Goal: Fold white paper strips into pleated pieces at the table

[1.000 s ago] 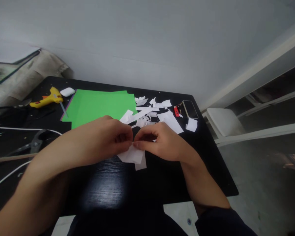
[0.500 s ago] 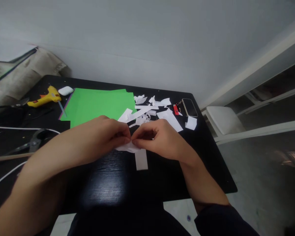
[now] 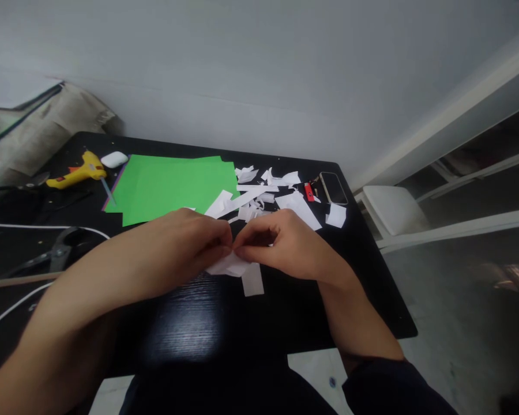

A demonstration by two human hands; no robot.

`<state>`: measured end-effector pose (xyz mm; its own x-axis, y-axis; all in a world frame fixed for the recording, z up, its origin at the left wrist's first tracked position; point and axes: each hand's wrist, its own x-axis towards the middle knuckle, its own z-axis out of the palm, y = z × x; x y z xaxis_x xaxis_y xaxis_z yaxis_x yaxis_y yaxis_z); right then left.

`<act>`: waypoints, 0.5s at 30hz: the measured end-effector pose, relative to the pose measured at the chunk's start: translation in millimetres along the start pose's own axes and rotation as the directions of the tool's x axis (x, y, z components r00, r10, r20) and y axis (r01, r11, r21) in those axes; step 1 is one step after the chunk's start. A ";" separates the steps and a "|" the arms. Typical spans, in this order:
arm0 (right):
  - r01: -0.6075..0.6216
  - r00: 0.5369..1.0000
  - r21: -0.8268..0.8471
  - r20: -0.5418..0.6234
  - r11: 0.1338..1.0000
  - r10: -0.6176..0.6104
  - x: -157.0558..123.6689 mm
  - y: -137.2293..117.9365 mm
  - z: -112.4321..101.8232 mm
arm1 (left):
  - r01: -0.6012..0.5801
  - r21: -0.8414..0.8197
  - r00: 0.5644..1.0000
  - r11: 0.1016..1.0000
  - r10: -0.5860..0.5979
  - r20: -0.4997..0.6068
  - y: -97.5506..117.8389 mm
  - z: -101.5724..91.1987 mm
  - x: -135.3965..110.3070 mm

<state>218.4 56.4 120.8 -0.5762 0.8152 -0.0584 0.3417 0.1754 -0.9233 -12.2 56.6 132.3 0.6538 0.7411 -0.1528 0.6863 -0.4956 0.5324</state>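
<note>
A piece of white paper (image 3: 230, 266) is pinched between the fingertips of both my hands, low over the black table. My left hand (image 3: 201, 239) grips it from the left with thumb and fingers together. From the right, my right hand (image 3: 281, 242) pinches it close beside the left fingertips. A pale paper strip (image 3: 253, 280) sticks out below the held paper toward me; whether the two are joined I cannot tell. My fingers hide the paper's upper part.
Beyond my hands lie green sheets (image 3: 173, 184) and white paper scraps (image 3: 259, 199). At the right are a red lighter (image 3: 308, 192) and a phone (image 3: 333, 188). On the left are a yellow glue gun (image 3: 80, 170), a white case (image 3: 114, 159), dark-handled scissors (image 3: 63, 251) and a white cable (image 3: 15, 308).
My left hand has dropped slightly and shifted right. More of the held white paper shows beneath my fingers, and the pale strip has swung a little to the right.
</note>
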 end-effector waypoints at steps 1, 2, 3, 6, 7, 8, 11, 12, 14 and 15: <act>0.008 1.000 0.012 -0.007 1.000 -0.008 0.0 0.0 -0.4 | -0.001 0.001 1.000 1.000 0.001 -0.002 1.9 -1.8 -0.3; 0.017 1.000 0.027 -0.021 0.999 -0.017 0.0 0.1 -1.0 | 0.003 0.003 1.000 1.000 -0.003 -0.009 4.2 -3.6 -0.7; 0.029 0.999 0.044 -0.040 0.999 -0.027 0.2 0.3 -1.6 | 0.012 0.003 1.000 1.000 -0.012 -0.024 6.6 -5.3 -1.0; 0.052 0.994 0.081 -0.101 0.995 -0.044 0.9 1.5 -3.4 | 0.032 -0.002 0.996 0.999 -0.032 -0.078 12.8 -8.8 -1.6; 0.059 0.992 0.089 -0.119 0.994 -0.048 1.1 1.9 -3.6 | 0.030 -0.006 0.995 1.000 -0.031 -0.094 14.0 -9.2 -1.6; 0.069 0.989 0.094 -0.136 0.993 -0.055 1.4 2.3 -3.4 | 0.025 -0.008 0.994 1.000 -0.026 -0.106 14.8 -9.3 -1.3; 0.109 0.979 0.094 -0.184 0.990 -0.090 1.8 3.0 -1.6 | 0.016 -0.001 0.991 1.000 -0.016 -0.130 15.1 -8.5 -0.2; 0.120 0.976 0.089 -0.194 0.989 -0.101 1.9 3.2 -0.7 | 0.018 -0.002 0.991 1.000 -0.018 -0.130 15.0 -8.1 0.1; 0.135 0.972 0.079 -0.203 0.988 -0.116 2.0 3.4 0.6 | 0.020 -0.013 0.992 1.000 -0.021 -0.124 15.2 -8.0 0.7; 0.138 0.972 0.079 -0.204 0.987 -0.120 2.0 3.4 0.9 | 0.019 -0.019 0.992 1.000 -0.021 -0.122 15.6 -8.3 0.9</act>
<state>217.8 58.1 117.1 -0.4494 0.8836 0.1313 0.1991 0.2424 -0.9495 -3.6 53.3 147.3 0.5951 0.8013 -0.0610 0.6925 -0.4728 0.5448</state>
